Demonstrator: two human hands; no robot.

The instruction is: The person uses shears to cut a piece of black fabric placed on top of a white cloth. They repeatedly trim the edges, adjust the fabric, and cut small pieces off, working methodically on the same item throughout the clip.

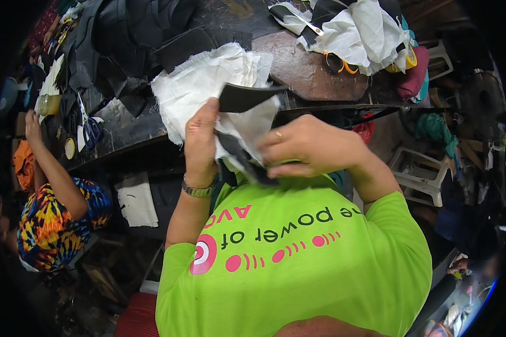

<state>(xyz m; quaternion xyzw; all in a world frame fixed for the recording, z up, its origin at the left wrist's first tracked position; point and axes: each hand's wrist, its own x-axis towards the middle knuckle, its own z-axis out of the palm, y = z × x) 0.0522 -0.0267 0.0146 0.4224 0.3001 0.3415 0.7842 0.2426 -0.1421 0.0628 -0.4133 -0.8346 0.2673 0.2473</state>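
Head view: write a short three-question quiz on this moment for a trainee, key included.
1. True or false: the left hand and the right hand both grip the stack of white fabric pieces held above the worktable.
2. What sticks out of the top of that stack? A) a black piece B) a red thread C) a yellow tape
3. Fill in: the scissors with orange handles lie on the worktable beside a heap of ____ cloth.

Key: 1 true; 2 A; 3 white.
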